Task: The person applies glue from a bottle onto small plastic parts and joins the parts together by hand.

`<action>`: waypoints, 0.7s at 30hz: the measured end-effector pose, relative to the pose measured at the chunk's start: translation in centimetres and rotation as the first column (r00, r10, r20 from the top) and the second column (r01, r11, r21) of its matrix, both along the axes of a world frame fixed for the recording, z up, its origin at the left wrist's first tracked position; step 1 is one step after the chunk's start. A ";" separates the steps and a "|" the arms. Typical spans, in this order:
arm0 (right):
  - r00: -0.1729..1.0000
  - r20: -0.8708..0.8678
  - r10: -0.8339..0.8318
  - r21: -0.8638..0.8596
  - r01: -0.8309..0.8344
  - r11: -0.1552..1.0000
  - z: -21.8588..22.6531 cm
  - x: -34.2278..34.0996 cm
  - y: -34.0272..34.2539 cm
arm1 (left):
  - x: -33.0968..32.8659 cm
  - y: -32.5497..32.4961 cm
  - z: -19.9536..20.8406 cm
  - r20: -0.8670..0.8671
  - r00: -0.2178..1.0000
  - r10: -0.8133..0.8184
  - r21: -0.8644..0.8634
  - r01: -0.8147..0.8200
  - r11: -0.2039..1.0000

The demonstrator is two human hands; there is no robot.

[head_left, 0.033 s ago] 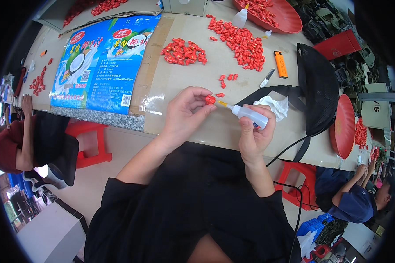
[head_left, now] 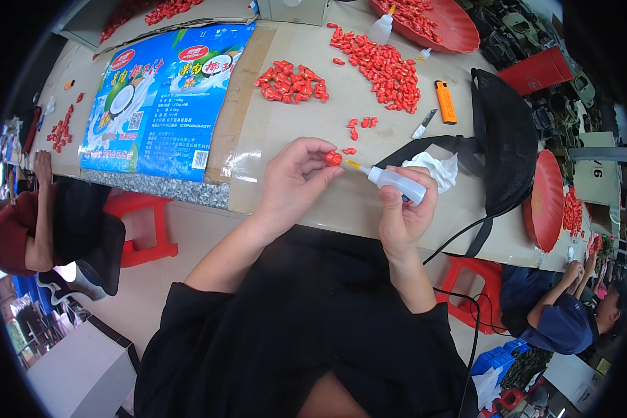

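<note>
No change against the earlier picture: both hands, bottle and piece sit in the same spots, so the nozzle-to-piece contact is simply held, nothing set down or picked up

Left hand [head_left: 292, 182] half closed, thumb and forefinger pinching a small red piece [head_left: 334, 159] above the table [head_left: 313, 205], other fingers curled loosely under it

Right hand [head_left: 405, 212] clenched around a small white squeeze bottle [head_left: 395, 184], bottle tilted toward the left, its yellow nozzle [head_left: 353, 165] pointing at the red piece, tip touching or just beside it, cannot tell which

The piece is in the air just over the near table edge, in front of the person's chest

Around: crumpled white tissue [head_left: 435, 167] just beside the right hand, black mesh bag [head_left: 505, 132] further right, a few loose red bits [head_left: 362, 123] beyond the hands, two bigger red piles [head_left: 291, 81] [head_left: 383, 64] further back, orange lighter [head_left: 445, 102], blue printed sack [head_left: 160, 97] flat on the left, red tray [head_left: 543, 202] at the right end

Another person's arm [head_left: 45, 209] leans on the table at far left, one more person sits at lower right [head_left: 564, 313]
</note>
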State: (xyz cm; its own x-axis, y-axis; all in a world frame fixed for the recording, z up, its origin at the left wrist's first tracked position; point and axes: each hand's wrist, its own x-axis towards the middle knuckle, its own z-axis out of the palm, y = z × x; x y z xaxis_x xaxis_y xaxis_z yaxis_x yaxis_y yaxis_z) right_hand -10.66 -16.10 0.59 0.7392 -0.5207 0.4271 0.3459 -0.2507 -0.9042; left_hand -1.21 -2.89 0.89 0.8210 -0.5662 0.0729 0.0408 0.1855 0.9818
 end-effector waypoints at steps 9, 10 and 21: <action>1.000 0.007 0.006 -0.003 -0.006 1.000 0.2 0.0 0.2 | 0.1 0.0 -0.1 0.001 1.000 -0.001 0.002 0.001 1.000; 1.000 0.002 0.014 0.022 -0.014 1.000 0.2 0.0 0.2 | 0.1 0.0 -0.1 0.000 1.000 -0.004 -0.005 0.004 1.000; 0.999 -0.001 0.053 0.185 -0.052 0.981 0.3 0.2 0.4 | 0.0 0.0 0.2 -0.013 1.000 -0.021 -0.019 0.021 1.000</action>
State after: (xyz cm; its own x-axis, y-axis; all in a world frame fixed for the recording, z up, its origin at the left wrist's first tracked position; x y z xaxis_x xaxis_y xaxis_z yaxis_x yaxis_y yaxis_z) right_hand -10.46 -15.75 0.92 0.7700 -0.5505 0.3225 0.3485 -0.0605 -0.9353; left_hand -1.20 -2.91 1.09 0.8101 -0.5818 0.0729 0.0577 0.2027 0.9775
